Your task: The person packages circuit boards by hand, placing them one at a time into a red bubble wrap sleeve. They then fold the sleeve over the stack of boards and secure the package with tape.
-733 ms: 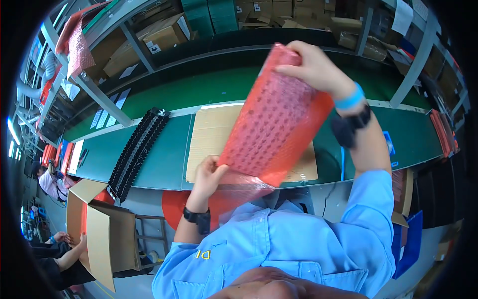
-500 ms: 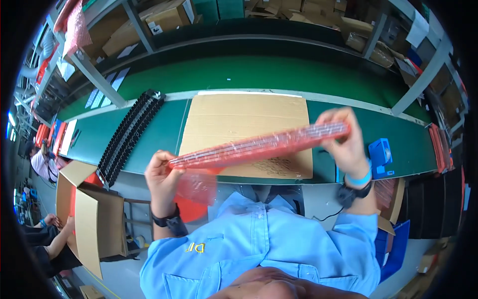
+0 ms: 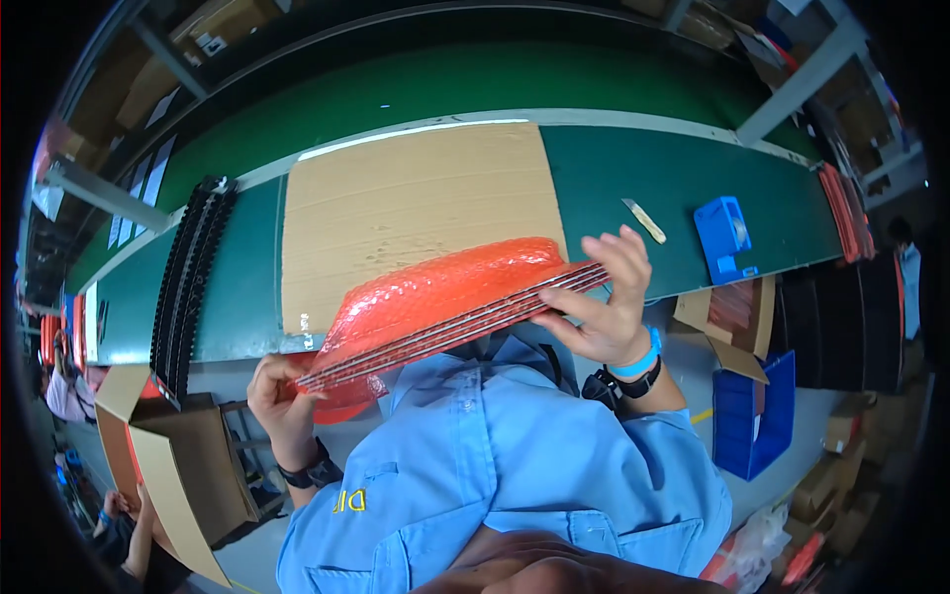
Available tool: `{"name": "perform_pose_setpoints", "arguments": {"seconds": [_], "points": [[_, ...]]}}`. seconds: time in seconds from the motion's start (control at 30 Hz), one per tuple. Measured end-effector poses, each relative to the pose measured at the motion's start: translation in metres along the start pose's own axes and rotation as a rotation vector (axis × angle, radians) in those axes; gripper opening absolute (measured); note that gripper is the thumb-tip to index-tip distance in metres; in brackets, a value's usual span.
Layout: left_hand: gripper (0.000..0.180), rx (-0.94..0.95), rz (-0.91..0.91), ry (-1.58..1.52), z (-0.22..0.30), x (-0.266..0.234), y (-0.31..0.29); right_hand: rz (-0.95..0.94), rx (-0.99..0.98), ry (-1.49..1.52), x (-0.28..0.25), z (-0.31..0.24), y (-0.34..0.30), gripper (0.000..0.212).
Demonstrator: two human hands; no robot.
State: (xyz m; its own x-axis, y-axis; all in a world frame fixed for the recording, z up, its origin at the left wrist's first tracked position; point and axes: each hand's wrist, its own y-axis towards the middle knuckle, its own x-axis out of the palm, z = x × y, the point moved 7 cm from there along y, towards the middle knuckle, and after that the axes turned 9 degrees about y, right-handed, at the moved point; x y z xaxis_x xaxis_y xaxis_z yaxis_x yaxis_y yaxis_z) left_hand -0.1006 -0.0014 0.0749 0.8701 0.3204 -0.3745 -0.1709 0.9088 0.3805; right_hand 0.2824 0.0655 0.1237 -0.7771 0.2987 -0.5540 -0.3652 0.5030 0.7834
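In front of my chest I hold a stack of thin flat boards wrapped in red bubble wrap. Its layered long edge faces me, and the stack slants up to the right. My left hand pinches the lower left end, with a loose flap of clear reddish wrap hanging beside it. At the upper right end is my right hand, two digits against the layered edge and the other fingers raised around the end. Behind the stack a flat cardboard sheet lies on the green bench.
Right of the cardboard lie a utility knife and a blue tape dispenser. A black slotted rack stands at left. Below it, another person's arms reach into an open carton. A blue bin sits at lower right.
The stack has come nearer my body and tipped, so the wrap's broad face now shows. My right hand has changed its hold from over the end to the near edge. The view has shifted right.
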Motion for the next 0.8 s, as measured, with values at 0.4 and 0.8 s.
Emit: {"name": "perform_pose_setpoints", "arguments": {"seconds": [0.4, 0.8], "points": [[0.035, -0.042, 0.008, -0.046, -0.008, -0.001, -0.004, 0.12, -0.036, -0.065, 0.008, -0.003, -0.026, 0.027], [0.036, -0.077, 0.005, -0.07, -0.012, -0.002, -0.003, 0.217, -0.012, -0.094, 0.005, -0.001, -0.026, 0.039]]}}
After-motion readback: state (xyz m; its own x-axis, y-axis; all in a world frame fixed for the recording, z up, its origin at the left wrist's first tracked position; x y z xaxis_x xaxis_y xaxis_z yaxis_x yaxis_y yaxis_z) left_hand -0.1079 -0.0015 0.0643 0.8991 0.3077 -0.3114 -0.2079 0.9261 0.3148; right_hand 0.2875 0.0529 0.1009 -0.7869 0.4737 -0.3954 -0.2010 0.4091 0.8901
